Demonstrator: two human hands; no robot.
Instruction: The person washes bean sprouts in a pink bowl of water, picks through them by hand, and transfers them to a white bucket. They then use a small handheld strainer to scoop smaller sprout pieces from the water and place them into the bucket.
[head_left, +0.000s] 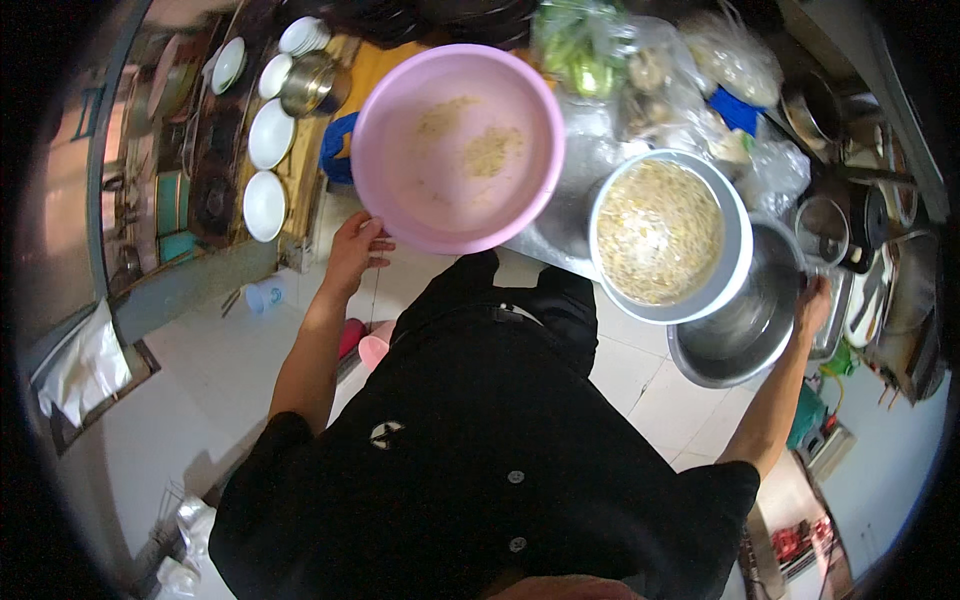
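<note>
A pink plastic basin (450, 217) with small pale yellowish bits on its bottom stands before me. My left hand (356, 251) is at its lower left rim, thumb near the rim and the other fingers spread; whether it touches is unclear. To the right, a light blue basin (739, 262) holds bean sprouts (660, 225) that look to be in water. Under and beside it is a grey metal basin (739, 330). My right hand (814, 304) grips that basin's right rim, its fingers partly hidden.
White bowls (271, 135) and a metal pot (315, 84) line the wooden surface at left. Bagged green vegetables (585, 52) and other plastic bags (660, 90) lie behind the basins. Pans and a metal tray (832, 322) stand at right. A light blue bucket (264, 295) lies on the floor.
</note>
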